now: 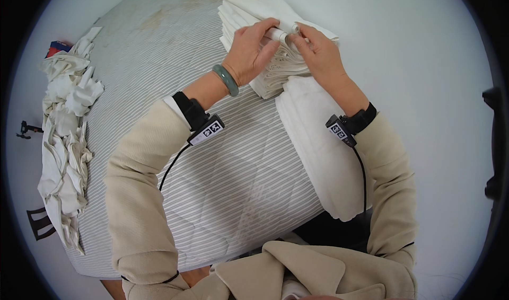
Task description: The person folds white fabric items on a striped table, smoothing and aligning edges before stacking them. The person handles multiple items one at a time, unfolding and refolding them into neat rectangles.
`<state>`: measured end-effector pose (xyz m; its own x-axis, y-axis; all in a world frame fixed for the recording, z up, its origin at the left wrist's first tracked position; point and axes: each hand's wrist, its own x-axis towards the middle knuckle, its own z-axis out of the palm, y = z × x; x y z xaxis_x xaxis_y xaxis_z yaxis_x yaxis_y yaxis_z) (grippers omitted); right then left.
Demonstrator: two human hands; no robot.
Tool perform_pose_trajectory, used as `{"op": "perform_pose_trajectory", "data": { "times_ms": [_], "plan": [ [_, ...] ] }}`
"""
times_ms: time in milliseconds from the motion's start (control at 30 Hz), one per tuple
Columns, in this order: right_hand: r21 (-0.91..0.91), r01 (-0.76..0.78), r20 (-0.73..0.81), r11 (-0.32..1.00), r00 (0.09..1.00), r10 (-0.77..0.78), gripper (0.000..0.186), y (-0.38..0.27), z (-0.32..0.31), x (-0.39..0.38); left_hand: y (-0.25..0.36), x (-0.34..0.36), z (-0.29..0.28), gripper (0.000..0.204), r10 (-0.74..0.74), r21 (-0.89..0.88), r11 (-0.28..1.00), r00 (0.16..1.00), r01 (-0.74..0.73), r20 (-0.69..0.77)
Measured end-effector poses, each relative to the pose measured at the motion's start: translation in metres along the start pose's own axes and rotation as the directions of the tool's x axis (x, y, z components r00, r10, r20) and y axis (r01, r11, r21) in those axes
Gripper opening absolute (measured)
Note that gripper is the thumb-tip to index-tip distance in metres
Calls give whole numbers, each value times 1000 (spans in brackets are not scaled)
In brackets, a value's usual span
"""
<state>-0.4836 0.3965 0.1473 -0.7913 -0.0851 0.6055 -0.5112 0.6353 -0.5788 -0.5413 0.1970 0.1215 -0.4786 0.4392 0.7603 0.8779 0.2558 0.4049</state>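
A stack of folded white cloths [278,6] stands at the upper middle. My left hand [249,51] grips a curled edge of cloth at the front of the stack, fingers bent over it, with a green bangle at the wrist. My right hand [318,53] pinches the same cloth just to the right, near a small curl in it. Parts of the stack are hidden behind both hands. A thicker folded white cloth [307,141] lies in front of the stack, partly under my right forearm.
A striped, stained padded surface [222,194] bears the cloths, with a white wall [424,88] on the right. A long heap of crumpled white cloths [63,162] runs along its left edge, near a red and blue item [57,48] and a dark chair [40,223].
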Motion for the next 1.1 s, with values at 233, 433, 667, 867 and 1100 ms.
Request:
{"op": "perform_pose_trajectory", "data": {
  "times_ms": [233,433,667,867,1100],
  "plan": [
    [-136,-61,102,989,992,76,31,-8,-7,-5,-28,27,-13,34,-647,-563,647,761,514,-49],
    [-127,10,67,992,998,-1,29,-10,-4,-6,-92,88,-42,48,-897,-438,310,412,844,159],
    [-150,10,73,989,997,1,21,-8,1,-10,-126,114,-16,58,-600,-286,793,770,537,-219],
    [-198,44,26,979,999,-39,19,-7,4,-9,-170,103,0,54,-768,-27,632,622,774,-153],
    [-264,200,80,943,979,-185,30,-13,7,-1,-163,83,-15,46,-282,504,776,923,379,-261]
  ]
}}
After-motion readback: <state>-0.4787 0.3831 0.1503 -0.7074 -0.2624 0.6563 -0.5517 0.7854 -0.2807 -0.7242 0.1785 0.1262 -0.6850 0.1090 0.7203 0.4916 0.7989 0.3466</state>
